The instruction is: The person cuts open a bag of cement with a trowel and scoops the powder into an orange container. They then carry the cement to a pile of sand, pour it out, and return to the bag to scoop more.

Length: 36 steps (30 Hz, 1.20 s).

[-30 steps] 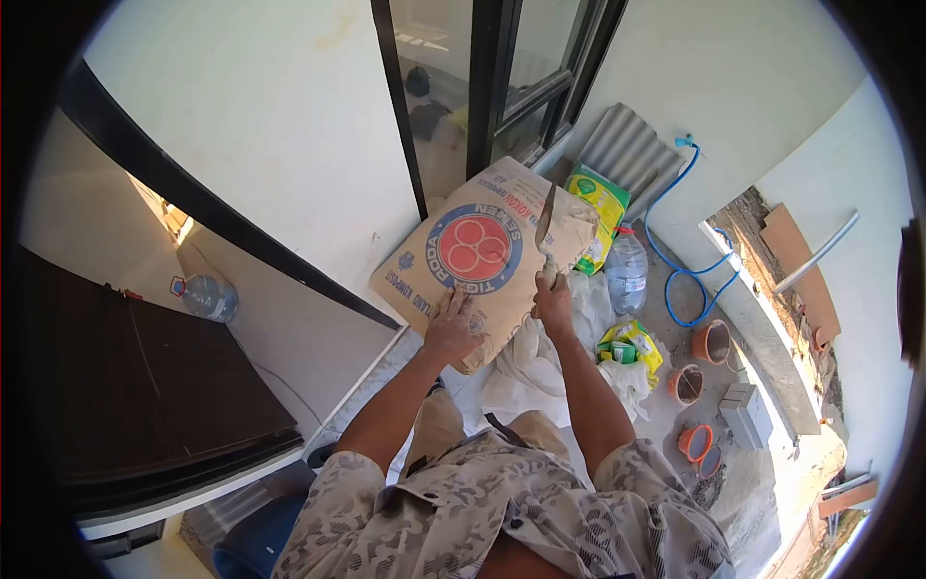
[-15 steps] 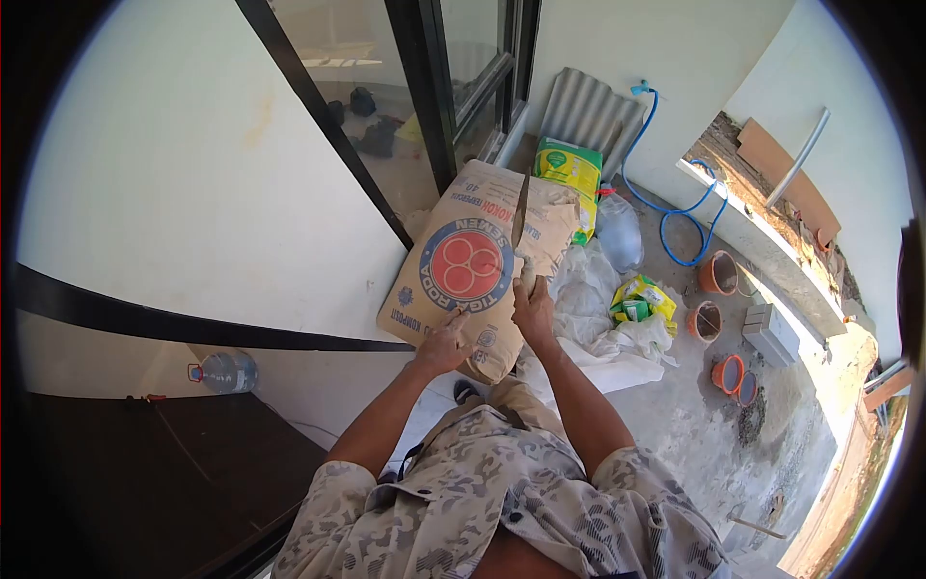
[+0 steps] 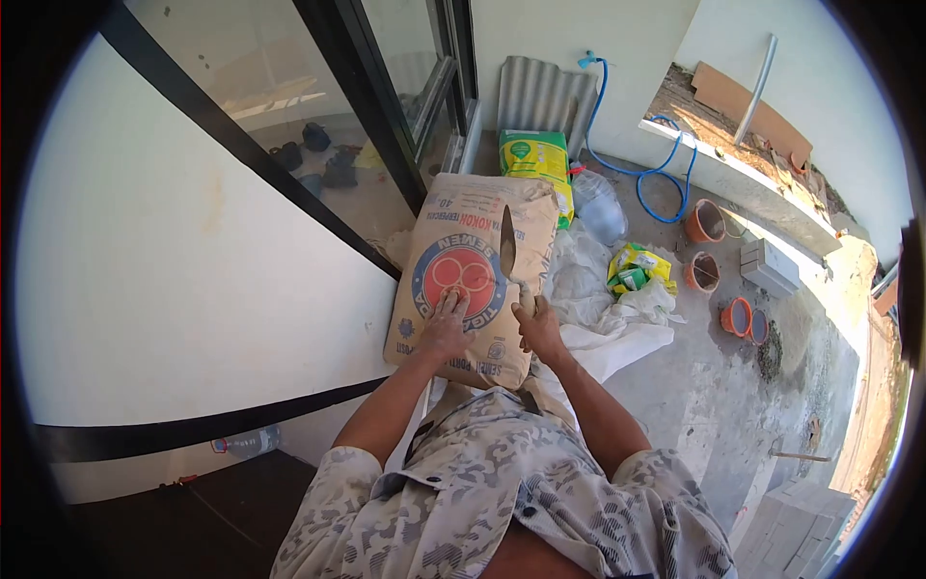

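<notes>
A large brown paper cement bag (image 3: 482, 210) stands in front of me, its printed face with a red and blue round logo towards me. My left hand (image 3: 447, 326) lies on that face, fingers spread over the lower part of the logo. Fingers wrapped round its handle, my right hand (image 3: 540, 330) holds a pointing trowel (image 3: 507, 246). The trowel's long narrow blade points up and away from me, overlapping the right side of the bag in this view.
Behind the bag are a yellow-green sack (image 3: 540, 164) and a corrugated sheet (image 3: 545, 96). To the right lie white plastic sheeting (image 3: 612, 347), a large clear bottle (image 3: 600, 207), a blue hose (image 3: 641, 174), orange buckets (image 3: 704, 222) and grey blocks (image 3: 770, 267). A glass door frame (image 3: 362, 92) borders the left.
My left hand has moved up the bag from its lower edge onto the logo. The bag now sits more upright in view, and the trowel has shifted slightly down and left.
</notes>
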Available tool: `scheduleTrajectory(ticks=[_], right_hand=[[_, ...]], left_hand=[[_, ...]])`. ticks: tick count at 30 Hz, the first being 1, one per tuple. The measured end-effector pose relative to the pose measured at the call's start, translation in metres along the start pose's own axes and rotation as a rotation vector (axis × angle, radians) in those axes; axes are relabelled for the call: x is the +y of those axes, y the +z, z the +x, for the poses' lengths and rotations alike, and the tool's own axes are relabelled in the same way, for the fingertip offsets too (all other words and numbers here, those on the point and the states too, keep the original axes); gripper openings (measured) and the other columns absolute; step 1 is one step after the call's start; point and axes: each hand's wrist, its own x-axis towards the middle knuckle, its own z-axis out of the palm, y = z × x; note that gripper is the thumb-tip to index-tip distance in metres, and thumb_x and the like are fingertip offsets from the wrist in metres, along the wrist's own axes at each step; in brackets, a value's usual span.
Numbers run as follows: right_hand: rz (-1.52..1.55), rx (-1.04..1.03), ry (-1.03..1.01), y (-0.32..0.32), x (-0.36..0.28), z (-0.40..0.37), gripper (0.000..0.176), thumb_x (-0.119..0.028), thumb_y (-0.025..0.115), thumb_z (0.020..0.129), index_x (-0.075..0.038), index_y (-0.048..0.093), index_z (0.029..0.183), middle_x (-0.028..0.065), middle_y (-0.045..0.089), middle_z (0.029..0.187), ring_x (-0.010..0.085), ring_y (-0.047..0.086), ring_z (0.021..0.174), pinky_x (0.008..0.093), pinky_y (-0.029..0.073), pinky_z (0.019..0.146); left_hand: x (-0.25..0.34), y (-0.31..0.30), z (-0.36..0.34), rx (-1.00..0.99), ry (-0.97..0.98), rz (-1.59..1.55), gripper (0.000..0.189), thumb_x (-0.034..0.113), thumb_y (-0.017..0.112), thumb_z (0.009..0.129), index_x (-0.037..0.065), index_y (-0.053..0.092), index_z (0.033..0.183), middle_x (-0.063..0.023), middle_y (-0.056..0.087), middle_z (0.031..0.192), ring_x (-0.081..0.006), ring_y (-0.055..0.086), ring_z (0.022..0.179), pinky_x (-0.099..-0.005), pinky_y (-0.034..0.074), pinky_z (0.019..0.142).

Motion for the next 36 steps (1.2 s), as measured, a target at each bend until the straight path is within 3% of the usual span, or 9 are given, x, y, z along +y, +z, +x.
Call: scheduleTrajectory(ticks=[4, 7, 11, 14, 17, 26, 27, 30, 36], right_hand=[[-0.006, 0.142, -0.110, 0.013, 0.011, -0.017, 0.039, -0.035, 0.065, 0.099, 0.002, 0.056, 0.106, 0.0087, 0.057, 0.066, 0.0199, 0.059, 0.044, 0.0347, 0.048, 0.037], [-0.122, 0.050, 0.198, 0.019, 0.014, -0.020, 0.039, -0.035, 0.064, 0.099, 0.002, 0.057, 0.110, 0.0095, 0.058, 0.066, 0.0200, 0.060, 0.046, 0.0347, 0.049, 0.040], [-0.228, 0.485, -0.358, 0.037, 0.032, -0.010, 0.040, -0.035, 0.059, 0.102, 0.003, 0.056, 0.114, 0.0136, 0.063, 0.070, 0.0220, 0.061, 0.047, 0.0380, 0.050, 0.043], [-0.129, 0.591, -0.527, 0.053, 0.028, -0.006, 0.040, -0.035, 0.060, 0.102, 0.003, 0.055, 0.113, 0.0132, 0.064, 0.071, 0.0224, 0.062, 0.048, 0.0384, 0.050, 0.044], [-0.132, 0.149, 0.222, 0.050, 0.021, 0.006, 0.038, -0.034, 0.061, 0.102, 0.002, 0.056, 0.112, 0.0117, 0.063, 0.072, 0.0225, 0.064, 0.051, 0.0384, 0.051, 0.047], [-0.043, 0.682, -0.598, 0.044, -0.056, -0.044, 0.037, -0.028, 0.063, 0.102, 0.007, 0.057, 0.114, 0.0187, 0.064, 0.071, 0.0281, 0.064, 0.052, 0.0418, 0.050, 0.051], [0.013, 0.716, -0.571, 0.054, -0.041, -0.038, 0.038, -0.029, 0.062, 0.102, 0.007, 0.058, 0.114, 0.0199, 0.065, 0.072, 0.0310, 0.067, 0.059, 0.0434, 0.050, 0.056], [-0.081, 0.193, 0.205, 0.061, 0.033, 0.010, 0.034, -0.031, 0.062, 0.102, 0.003, 0.057, 0.106, 0.0123, 0.062, 0.071, 0.0207, 0.058, 0.049, 0.0360, 0.048, 0.047], [-0.115, 0.501, -0.279, 0.035, 0.015, -0.011, 0.040, -0.032, 0.066, 0.099, 0.007, 0.056, 0.105, 0.0150, 0.063, 0.073, 0.0201, 0.063, 0.053, 0.0341, 0.051, 0.049]], left_hand=[[-0.012, -0.018, 0.010, -0.116, 0.084, 0.093, 0.090, 0.043, 0.075, 0.087, 0.011, 0.034, 0.161, -0.0145, 0.026, 0.170, -0.0306, 0.023, 0.157, -0.0481, 0.024, 0.126], [-0.019, -0.028, 0.018, -0.194, 0.142, 0.125, 0.089, 0.044, 0.075, 0.088, 0.010, 0.035, 0.160, -0.0137, 0.029, 0.169, -0.0298, 0.028, 0.156, -0.0467, 0.025, 0.126], [-0.026, -0.042, 0.024, -0.260, 0.186, 0.141, 0.091, 0.044, 0.075, 0.088, 0.007, 0.033, 0.160, -0.0145, 0.027, 0.169, -0.0306, 0.029, 0.155, -0.0449, 0.027, 0.126], [-0.014, -0.038, 0.014, -0.234, 0.170, 0.215, 0.095, 0.043, 0.075, 0.088, 0.003, 0.029, 0.161, -0.0163, 0.025, 0.170, -0.0317, 0.026, 0.156, -0.0448, 0.029, 0.125], [-0.014, -0.029, 0.013, -0.222, 0.159, 0.247, 0.097, 0.042, 0.075, 0.087, 0.001, 0.026, 0.161, -0.0183, 0.023, 0.170, -0.0326, 0.025, 0.157, -0.0458, 0.031, 0.124], [-0.022, -0.031, 0.018, -0.227, 0.194, 0.149, 0.098, 0.040, 0.075, 0.086, 0.001, 0.026, 0.161, -0.0182, 0.023, 0.170, -0.0331, 0.026, 0.156, -0.0446, 0.034, 0.123], [-0.023, -0.031, 0.019, -0.227, 0.193, 0.158, 0.098, 0.040, 0.076, 0.086, 0.001, 0.026, 0.161, -0.0181, 0.022, 0.170, -0.0331, 0.026, 0.156, -0.0444, 0.034, 0.123], [-0.022, -0.030, 0.017, -0.243, 0.187, 0.173, 0.099, 0.041, 0.076, 0.086, 0.002, 0.026, 0.161, -0.0178, 0.022, 0.170, -0.0327, 0.026, 0.156, -0.0439, 0.034, 0.123], [-0.020, -0.032, 0.020, -0.236, 0.183, 0.154, 0.098, 0.040, 0.078, 0.086, 0.003, 0.027, 0.161, -0.0162, 0.023, 0.170, -0.0308, 0.024, 0.157, -0.0453, 0.035, 0.122]])
